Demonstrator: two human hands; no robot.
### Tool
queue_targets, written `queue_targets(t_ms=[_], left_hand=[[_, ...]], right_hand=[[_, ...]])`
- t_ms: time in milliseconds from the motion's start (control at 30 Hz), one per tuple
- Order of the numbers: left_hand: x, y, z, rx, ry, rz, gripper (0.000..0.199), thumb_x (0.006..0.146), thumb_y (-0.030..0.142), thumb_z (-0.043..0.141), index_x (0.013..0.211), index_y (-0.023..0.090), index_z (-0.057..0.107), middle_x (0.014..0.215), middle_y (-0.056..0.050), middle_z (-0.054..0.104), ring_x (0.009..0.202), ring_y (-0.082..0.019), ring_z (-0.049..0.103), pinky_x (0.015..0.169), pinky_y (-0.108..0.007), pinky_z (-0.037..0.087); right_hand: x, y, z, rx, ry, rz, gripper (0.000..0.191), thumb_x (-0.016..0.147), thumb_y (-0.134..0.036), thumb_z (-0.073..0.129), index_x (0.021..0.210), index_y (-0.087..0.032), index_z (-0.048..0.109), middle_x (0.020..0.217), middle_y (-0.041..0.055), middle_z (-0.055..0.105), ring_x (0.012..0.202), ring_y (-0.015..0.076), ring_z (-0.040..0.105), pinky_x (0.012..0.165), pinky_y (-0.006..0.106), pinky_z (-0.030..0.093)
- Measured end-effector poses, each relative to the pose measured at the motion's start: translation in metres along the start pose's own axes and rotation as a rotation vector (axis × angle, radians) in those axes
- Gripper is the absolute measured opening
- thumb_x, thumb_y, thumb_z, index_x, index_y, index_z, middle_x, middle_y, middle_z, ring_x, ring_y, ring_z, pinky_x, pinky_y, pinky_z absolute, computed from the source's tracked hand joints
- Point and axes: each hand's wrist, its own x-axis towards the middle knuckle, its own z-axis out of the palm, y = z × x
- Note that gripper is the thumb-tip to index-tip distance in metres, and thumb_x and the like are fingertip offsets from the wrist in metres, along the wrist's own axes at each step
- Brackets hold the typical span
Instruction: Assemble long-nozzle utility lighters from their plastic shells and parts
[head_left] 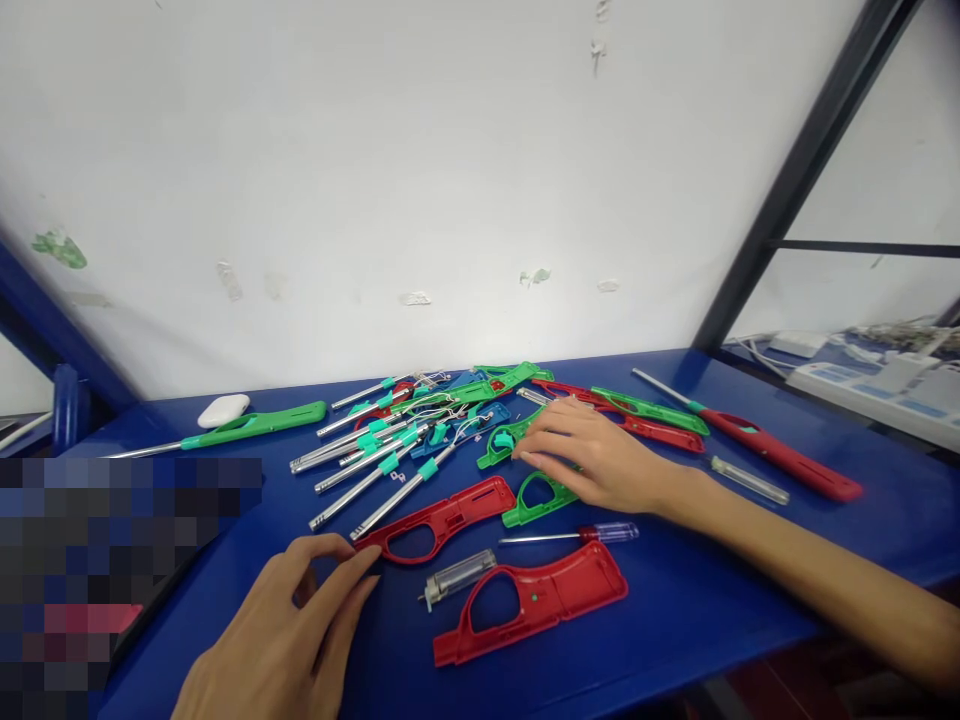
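Note:
My left hand (pixel 289 625) is closed, with its thumb and index tips together at the narrow end of a red lighter handle half (pixel 457 508) lying on the table. My right hand (pixel 581 450) reaches over green handle halves (pixel 534 508), thumb and fingertips close together beside a teal trigger piece (pixel 502 440). Whatever lies between those fingertips is hidden. In front of the hands are a second red handle half (pixel 551 602), a clear fuel tank (pixel 459 578) and a screwdriver (pixel 604 533) with a clear purple-and-red handle.
Several metal lighter tubes (pixel 390 505) with teal collars and wires are heaped at centre. An assembled green lighter (pixel 262 422) and a white case (pixel 223 410) lie left, a red lighter (pixel 780 455) and another clear tank (pixel 750 482) right. Power strips (pixel 877 395) stand beyond the dark frame.

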Motion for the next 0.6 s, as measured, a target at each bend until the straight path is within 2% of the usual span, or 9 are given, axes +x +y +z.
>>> queue_targets(t_ms=[133, 367, 500, 600], left_hand=[[-0.0023, -0.0049, 0.0044, -0.007, -0.061, -0.023, 0.033, 0.108, 0.047, 0.044, 0.120, 0.037, 0.073, 0.125, -0.001, 0.070, 0.094, -0.018, 0.081, 0.060, -0.023, 0.064], [0.0025, -0.0023, 0.0018, -0.048, -0.076, -0.087, 0.033, 0.108, 0.053, 0.044, 0.118, 0.036, 0.071, 0.125, -0.001, 0.070, 0.088, -0.016, 0.082, 0.057, -0.023, 0.063], [0.0027, -0.0011, -0.0008, -0.067, -0.040, -0.027, 0.029, 0.110, 0.050, 0.043, 0.117, 0.036, 0.067, 0.123, 0.003, 0.072, 0.087, -0.013, 0.081, 0.066, -0.020, 0.064], [0.0004, 0.0011, -0.0028, -0.085, 0.009, -0.045, 0.029, 0.112, 0.052, 0.042, 0.122, 0.035, 0.062, 0.118, 0.005, 0.075, 0.087, -0.013, 0.081, 0.069, -0.018, 0.062]], right_hand=[[-0.0035, 0.0045, -0.0016, -0.014, 0.030, -0.008, 0.032, 0.116, -0.029, 0.047, 0.115, -0.016, 0.076, 0.104, 0.0098, 0.078, 0.098, 0.0239, 0.067, 0.095, 0.041, 0.049], [-0.0059, 0.0085, -0.0046, -0.016, 0.048, 0.010, 0.031, 0.116, -0.027, 0.048, 0.114, -0.016, 0.076, 0.105, 0.0103, 0.079, 0.098, 0.0245, 0.066, 0.093, 0.042, 0.047], [-0.0053, 0.0083, -0.0031, 0.019, 0.044, 0.015, 0.029, 0.115, -0.027, 0.049, 0.114, -0.015, 0.076, 0.105, 0.0103, 0.079, 0.098, 0.0251, 0.066, 0.095, 0.043, 0.047], [-0.0039, 0.0031, -0.0062, 0.071, 0.045, 0.031, 0.028, 0.115, -0.028, 0.049, 0.115, -0.017, 0.075, 0.105, 0.0092, 0.078, 0.098, 0.0241, 0.066, 0.095, 0.043, 0.048]])
